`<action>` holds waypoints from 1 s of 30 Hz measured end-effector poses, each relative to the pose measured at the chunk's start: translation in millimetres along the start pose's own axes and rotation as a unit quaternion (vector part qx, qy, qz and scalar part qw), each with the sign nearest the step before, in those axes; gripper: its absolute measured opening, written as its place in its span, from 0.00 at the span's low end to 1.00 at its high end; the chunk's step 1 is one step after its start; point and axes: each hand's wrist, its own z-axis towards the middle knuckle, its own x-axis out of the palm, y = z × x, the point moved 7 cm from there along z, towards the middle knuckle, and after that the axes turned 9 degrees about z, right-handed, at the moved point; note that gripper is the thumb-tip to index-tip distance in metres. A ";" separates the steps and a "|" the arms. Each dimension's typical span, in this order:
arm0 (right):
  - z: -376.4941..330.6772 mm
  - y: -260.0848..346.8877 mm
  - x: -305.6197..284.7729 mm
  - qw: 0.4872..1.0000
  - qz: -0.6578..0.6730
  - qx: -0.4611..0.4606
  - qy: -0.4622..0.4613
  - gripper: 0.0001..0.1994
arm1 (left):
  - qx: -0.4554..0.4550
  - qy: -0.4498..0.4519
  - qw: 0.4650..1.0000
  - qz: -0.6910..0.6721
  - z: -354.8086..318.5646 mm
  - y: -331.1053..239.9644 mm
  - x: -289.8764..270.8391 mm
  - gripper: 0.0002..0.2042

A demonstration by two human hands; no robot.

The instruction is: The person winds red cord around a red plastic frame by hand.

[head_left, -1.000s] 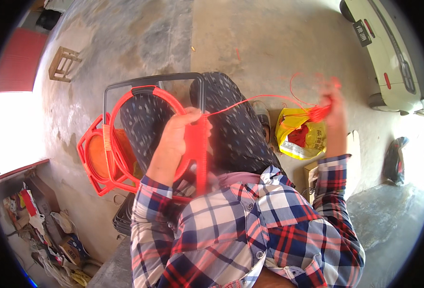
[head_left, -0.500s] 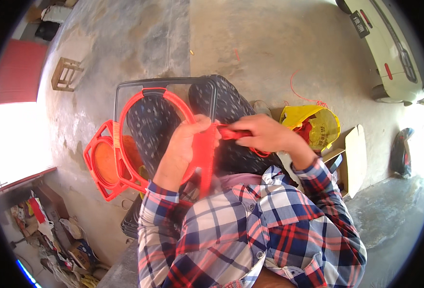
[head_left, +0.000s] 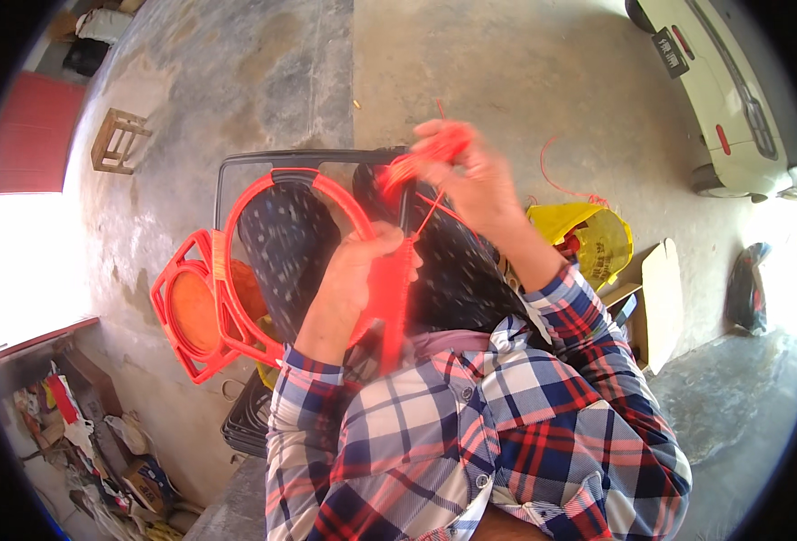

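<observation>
A black metal frame (head_left: 326, 155) with a ring wrapped in red cord (head_left: 244, 209) rests across my lap. My left hand (head_left: 349, 275) is closed round the red cord-covered part (head_left: 391, 287) on the frame's right side. Raised above the frame's far right corner, my right hand (head_left: 484, 185) grips a bundle of red cord (head_left: 401, 173), blurred by motion. A taut strand of this cord runs from the bundle down to the edge of the covered part, by my left fingers.
Red frames with an orange round panel (head_left: 191, 311) stand at my left. A yellow bag (head_left: 610, 243) and an opened cardboard box (head_left: 662, 307) are at my right. Farther off are a wooden stool (head_left: 117, 142), a pale car (head_left: 732, 108) and a dark bag (head_left: 748, 288).
My right hand has swung up and away from my body with the cord bundle, from beside my left hand to above the frame's corner. My left hand keeps its grip.
</observation>
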 end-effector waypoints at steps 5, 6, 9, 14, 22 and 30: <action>-16.1 17.5 -32.8 0.972 -0.217 0.008 0.085 0.14 | 0.009 -0.022 1.000 -0.012 2.8 -1.2 -12.8 0.08; -20.3 17.4 -37.7 0.972 -0.217 0.008 0.086 0.14 | 0.019 -0.022 0.999 -0.018 2.9 -2.6 -14.8 0.08; -61.2 -26.0 -30.3 0.871 -0.263 0.201 0.364 0.17 | 0.029 -0.028 0.998 -0.038 -1.8 -6.3 -17.2 0.06; -109.1 -55.9 -86.6 0.918 -0.128 0.285 0.245 0.13 | 0.038 -0.022 0.999 -0.011 -1.3 -8.6 -27.3 0.08; -149.0 -43.7 -290.5 0.832 0.455 0.021 -0.317 0.09 | 0.041 -0.027 0.996 -0.078 -3.9 -6.8 -29.7 0.06; -78.2 -87.5 -148.2 0.870 0.443 0.115 -0.185 0.06 | 0.029 -0.013 0.998 -0.055 -1.5 -6.2 -20.4 0.08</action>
